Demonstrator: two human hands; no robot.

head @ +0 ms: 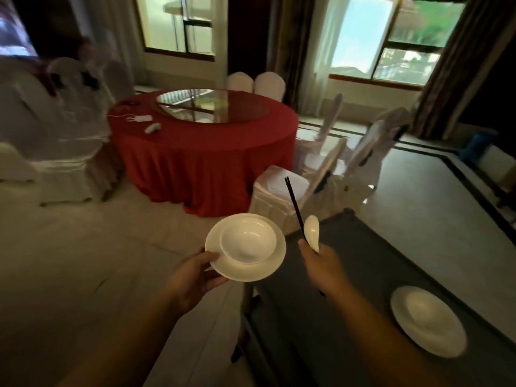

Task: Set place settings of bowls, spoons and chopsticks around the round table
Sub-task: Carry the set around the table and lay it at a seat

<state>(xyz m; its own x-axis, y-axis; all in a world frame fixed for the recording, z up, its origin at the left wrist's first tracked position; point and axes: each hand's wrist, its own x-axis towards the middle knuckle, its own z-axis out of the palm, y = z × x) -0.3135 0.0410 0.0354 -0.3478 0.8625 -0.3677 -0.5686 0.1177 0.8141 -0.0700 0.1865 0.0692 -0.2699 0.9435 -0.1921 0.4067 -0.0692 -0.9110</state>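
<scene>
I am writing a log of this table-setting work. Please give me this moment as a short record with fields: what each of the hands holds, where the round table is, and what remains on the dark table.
left hand: grips the plate by its rim; the bowl sits on it
right hand: holds the black chopsticks and the white spoon, pointing up
round table: ahead, red cloth, no place settings visible
dark table: at right, carries a second plate with bowl
chairs: white-covered, around the round table

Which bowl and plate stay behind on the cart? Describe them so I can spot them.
Find the dark cart at lower right, beside the right hand. Near its close end a white bowl sits on a plate. Unlike the set held in the left hand, nobody holds it.
</scene>
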